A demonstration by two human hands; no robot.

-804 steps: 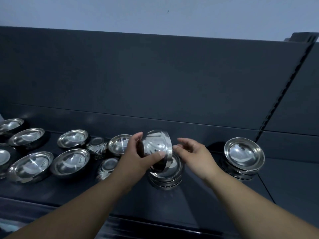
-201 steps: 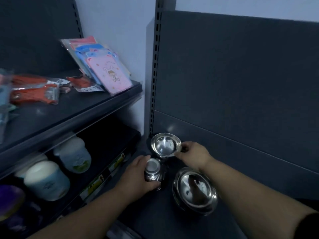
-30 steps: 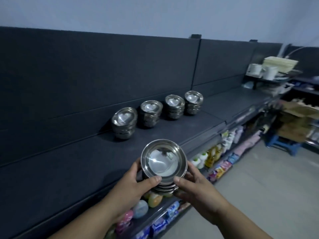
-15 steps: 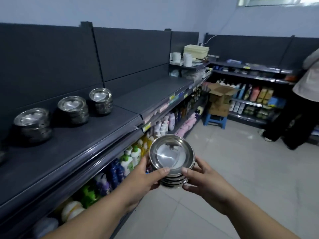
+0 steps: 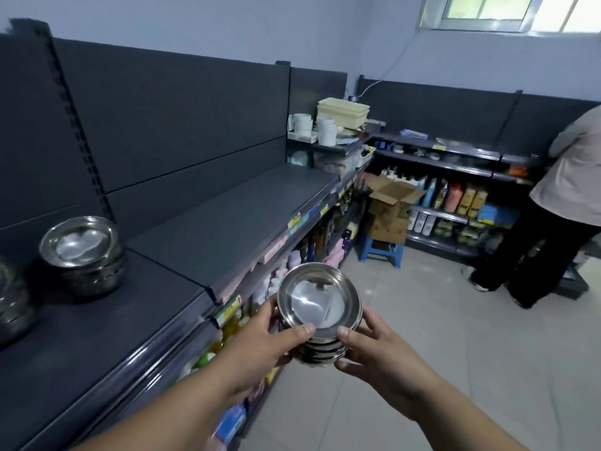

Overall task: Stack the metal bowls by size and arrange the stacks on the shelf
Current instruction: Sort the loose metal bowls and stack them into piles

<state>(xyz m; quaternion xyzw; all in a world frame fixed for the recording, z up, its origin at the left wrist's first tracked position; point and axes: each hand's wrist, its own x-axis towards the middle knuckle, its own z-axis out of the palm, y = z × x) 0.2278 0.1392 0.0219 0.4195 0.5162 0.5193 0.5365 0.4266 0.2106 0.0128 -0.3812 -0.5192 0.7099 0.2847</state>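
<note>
While left hand (image 5: pixel 260 348) and right hand (image 5: pixel 377 356) curl round the bowl stack (image 5: pixel 320 307), it hangs right of the shelf (image 5: pixel 227 229), left hand nearer

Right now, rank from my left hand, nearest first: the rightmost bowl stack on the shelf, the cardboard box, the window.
1. Rightmost bowl stack, on the shelf, left.
2. Cardboard box, on the blue stool ahead.
3. Window, high up, far right.
</note>
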